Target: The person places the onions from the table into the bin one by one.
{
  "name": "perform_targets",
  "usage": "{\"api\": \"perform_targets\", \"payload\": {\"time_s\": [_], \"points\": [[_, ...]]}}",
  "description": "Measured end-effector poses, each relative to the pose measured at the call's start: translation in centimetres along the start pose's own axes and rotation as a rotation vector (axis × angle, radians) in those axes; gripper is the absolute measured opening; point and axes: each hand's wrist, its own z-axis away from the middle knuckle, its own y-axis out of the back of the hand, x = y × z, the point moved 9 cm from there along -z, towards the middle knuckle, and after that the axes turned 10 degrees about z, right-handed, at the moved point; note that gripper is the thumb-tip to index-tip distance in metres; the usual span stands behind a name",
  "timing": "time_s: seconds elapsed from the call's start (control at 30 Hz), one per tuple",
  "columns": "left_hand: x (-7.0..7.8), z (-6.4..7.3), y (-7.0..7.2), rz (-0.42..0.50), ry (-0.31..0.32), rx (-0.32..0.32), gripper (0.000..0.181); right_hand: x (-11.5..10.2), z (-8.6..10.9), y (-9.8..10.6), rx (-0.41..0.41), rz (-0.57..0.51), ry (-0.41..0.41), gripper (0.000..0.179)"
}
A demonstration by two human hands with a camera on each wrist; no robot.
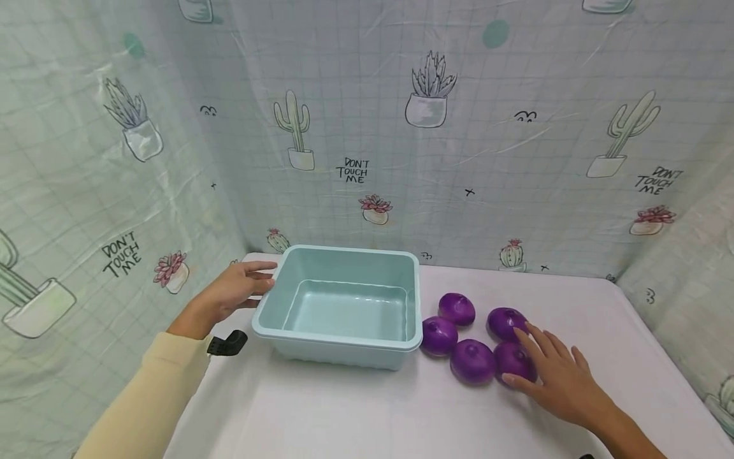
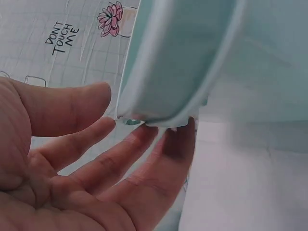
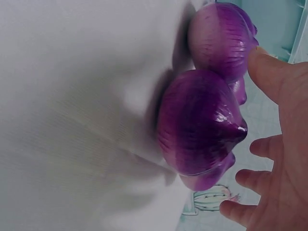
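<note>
Five purple onions (image 1: 473,361) lie on the desk (image 1: 321,408) right of the blue basin (image 1: 338,354), none inside, so the work looks barely begun; the left hand (image 1: 237,288) hangs loose-fingered by the basin's left rim; the right hand (image 1: 564,382), fingers spread, grips nothing beside the rightmost two.

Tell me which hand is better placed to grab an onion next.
Probably the right hand: it's open, right beside the onions, while the left hand is across the tub from them.

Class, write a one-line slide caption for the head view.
Left hand beside a pale blue tub, right hand by five purple onions.
</note>
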Motion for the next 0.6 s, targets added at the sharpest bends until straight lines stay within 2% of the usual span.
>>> {"api": "perform_targets", "payload": {"time_s": [0.27,0.43,0.6], "points": [[-0.5,-0.7,0.9,0.095,0.038,0.027,0.064,0.0,0.2,-0.7,-0.024,0.021,-0.014,0.099],[-0.8,-1.1,1.0,0.118,0.048,0.034,0.068,0.1,0.2,-0.4,-0.01,0.043,-0.007,0.097],[-1.1,-1.3,1.1,0.139,0.069,0.034,0.071,0.0,0.1,-0.6,-0.011,0.016,-0.006,0.096]]}}
